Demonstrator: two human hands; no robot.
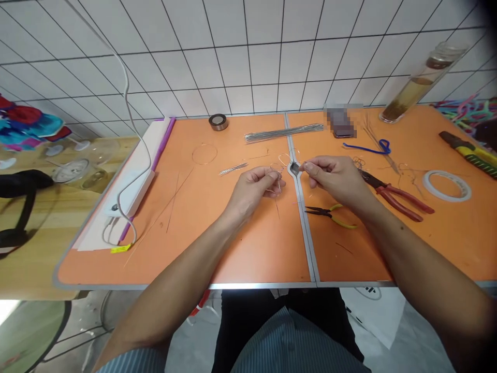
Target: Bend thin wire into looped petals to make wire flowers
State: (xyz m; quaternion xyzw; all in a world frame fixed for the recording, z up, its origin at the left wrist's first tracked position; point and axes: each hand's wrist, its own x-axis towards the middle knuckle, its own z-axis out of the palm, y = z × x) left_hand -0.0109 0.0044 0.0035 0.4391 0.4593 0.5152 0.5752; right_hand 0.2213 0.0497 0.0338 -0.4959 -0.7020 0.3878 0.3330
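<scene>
Over the middle seam of the orange table (217, 243), both hands work one thin bent piece of silver wire (282, 161). My left hand (254, 189) is curled, pinching the wire's looped end between thumb and fingers. My right hand (336, 178) is closed too, its fingertips pinching the other end just right of the seam. The wire forms small loops between the two hands. Part of it is hidden under the fingers.
Red-handled pliers (396, 196) and small yellow-handled pliers (332, 212) lie right of my right hand. A bundle of straight wires (283, 133), a tape roll (218, 122), a white tape ring (446, 185), a tall jar (419, 83) and a blue pipe cleaner (368, 149) sit further back. A white power strip (134, 189) lies left.
</scene>
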